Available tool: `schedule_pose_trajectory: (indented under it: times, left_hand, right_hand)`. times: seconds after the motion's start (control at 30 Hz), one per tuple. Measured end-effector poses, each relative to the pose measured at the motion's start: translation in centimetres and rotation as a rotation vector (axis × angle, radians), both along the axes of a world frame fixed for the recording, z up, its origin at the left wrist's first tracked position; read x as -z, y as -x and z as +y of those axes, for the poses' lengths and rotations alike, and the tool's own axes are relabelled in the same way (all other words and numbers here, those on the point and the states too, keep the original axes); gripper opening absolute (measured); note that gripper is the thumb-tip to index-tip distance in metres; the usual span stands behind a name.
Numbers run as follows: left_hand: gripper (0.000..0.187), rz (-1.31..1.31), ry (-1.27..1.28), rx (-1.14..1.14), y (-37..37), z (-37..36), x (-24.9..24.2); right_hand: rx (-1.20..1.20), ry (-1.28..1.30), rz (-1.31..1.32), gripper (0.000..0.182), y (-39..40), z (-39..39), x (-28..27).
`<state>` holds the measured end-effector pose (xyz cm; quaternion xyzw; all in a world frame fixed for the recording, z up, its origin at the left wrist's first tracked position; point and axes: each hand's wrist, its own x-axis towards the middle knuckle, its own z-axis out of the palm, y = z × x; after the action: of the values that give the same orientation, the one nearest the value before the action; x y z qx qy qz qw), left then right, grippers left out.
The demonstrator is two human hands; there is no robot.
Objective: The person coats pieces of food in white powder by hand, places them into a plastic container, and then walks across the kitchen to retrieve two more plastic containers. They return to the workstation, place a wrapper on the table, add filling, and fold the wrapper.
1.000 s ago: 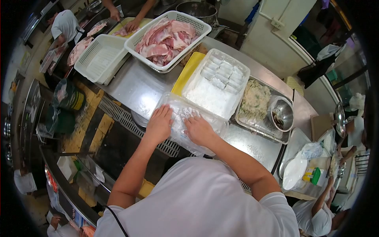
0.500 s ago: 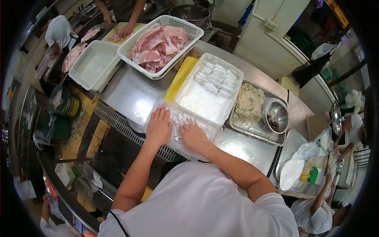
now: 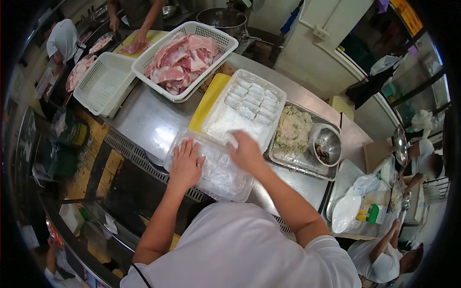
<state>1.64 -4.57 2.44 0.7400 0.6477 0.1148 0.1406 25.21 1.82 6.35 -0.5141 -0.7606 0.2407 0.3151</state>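
Note:
My left hand [image 3: 187, 164] lies flat with fingers spread on a shallow clear plastic container [image 3: 235, 189], whose surface is dusted with white powder. My right hand [image 3: 247, 152] is raised over the near edge of a white tray [image 3: 209, 126]. Its fingers look curled and are smeared by motion, with a whitish patch at the tips that I cannot make out. White powder covers the near part of the tray. Several white-coated rolls [image 3: 252, 98] lie in rows at its far end. Under the tray's left side shows a yellow board [image 3: 210, 101].
A white basket [image 3: 144, 76] of raw meat [image 3: 182, 62] stands beyond, beside another basket [image 3: 103, 84]. To the right, a metal tray [image 3: 307, 171] holds pale green-flecked filling [image 3: 292, 128] and a steel bowl [image 3: 325, 144]. A co-worker's hands [image 3: 139, 41] handle meat at the back.
My right hand has lifted off the powdered surface and moved up and right toward the white tray. My left hand stays flat on the container. The whole view has shifted slightly.

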Motion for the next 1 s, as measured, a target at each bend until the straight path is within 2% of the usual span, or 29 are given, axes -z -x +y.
schedule_pose_trajectory:
  times: [0.03,0.07,0.17,0.2,0.3,0.33,0.43,0.57,0.67,0.7,0.77,0.87,1.0]
  left_hand:
    - [0.06,0.006,0.004,0.002,-0.1,0.0,-0.1]
    - [0.061,0.014,0.008,0.005,-0.1,0.0,-0.4]
    - [0.063,0.033,0.002,0.011,-0.1,-0.1,-0.2]
    - [0.063,0.038,-0.003,0.015,-0.1,0.0,-0.1]
    - [0.062,0.033,-0.01,0.014,-0.1,0.0,-0.2]
    - [0.061,0.021,-0.008,0.011,-0.2,-0.1,-0.2]
    - [0.06,0.009,-0.001,0.009,-0.1,0.1,-0.5]
    - [0.059,0.017,0.001,0.014,-0.2,0.0,-0.5]
    - [0.06,0.017,0.006,0.014,0.0,0.2,-0.4]
    - [0.06,0.015,0.015,0.013,-0.1,0.0,-0.4]
    - [0.061,0.021,0.0,0.013,-0.2,0.0,-0.5]
    - [0.061,0.031,0.002,0.016,-0.3,0.0,-0.8]
    - [0.062,0.04,0.01,0.019,-0.3,0.1,-0.7]
  right_hand:
    - [0.098,0.02,-0.085,0.037,-1.3,2.4,0.6]
    - [0.098,0.315,-0.36,0.035,-2.6,4.8,-0.9]
    - [-0.562,0.592,-0.815,0.031,-4.4,9.4,4.0]
    - [-0.46,0.626,-0.486,0.028,-4.2,8.6,4.8]
    - [-0.233,0.419,-0.117,0.03,-1.9,8.7,6.4]
    - [-0.167,0.296,-0.272,0.032,-0.6,9.3,6.2]
    - [-0.316,0.646,-0.012,0.033,2.6,10.0,4.2]
    - [-0.437,0.251,-0.316,0.029,3.4,11.8,7.4]
    - [-0.004,0.087,-0.435,0.028,3.4,13.1,5.8]
    - [0.041,-0.07,-0.482,0.028,3.1,14.1,5.7]
    - [0.031,-0.217,-0.624,0.032,2.5,15.9,6.1]
    - [-0.009,-0.25,-0.782,0.034,3.1,16.2,8.0]
    - [-0.106,-0.176,-0.816,0.037,4.6,14.5,8.1]
